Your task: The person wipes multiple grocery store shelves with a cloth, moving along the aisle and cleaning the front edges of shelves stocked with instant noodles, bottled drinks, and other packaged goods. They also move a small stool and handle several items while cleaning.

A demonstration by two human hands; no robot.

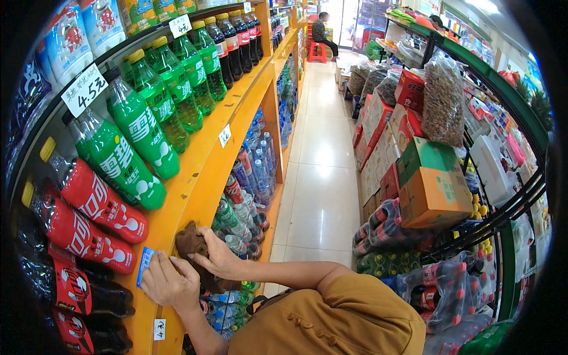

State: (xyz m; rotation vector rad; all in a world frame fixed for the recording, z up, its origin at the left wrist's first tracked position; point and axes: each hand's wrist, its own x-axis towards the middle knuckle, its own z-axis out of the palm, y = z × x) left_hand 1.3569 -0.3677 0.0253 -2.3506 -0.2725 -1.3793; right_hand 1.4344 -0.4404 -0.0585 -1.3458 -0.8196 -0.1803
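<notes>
My left hand (168, 277) is at the front edge of the orange wooden shelf (213, 146). Its fingers are closed on a small blue and white card (145, 265) lying against the shelf. Bunched in my right hand (219, 255) is a brown cloth (191, 242), which touches the shelf's front edge just beyond the left hand. Behind the hands, red-labelled cola bottles (88, 239) and green soda bottles (128, 164) stand on the shelf. A handwritten price tag (159, 329) is stuck on the front edge, nearer my body.
Lower shelves hold bottled drinks (239, 217). Across the tiled aisle (317, 191) are stacked cartons (435, 191), shrink-wrapped bottle packs (437, 288) and a large clear bag of dried goods (443, 100). A person (325, 33) sits on a red stool (317, 52) near the doorway.
</notes>
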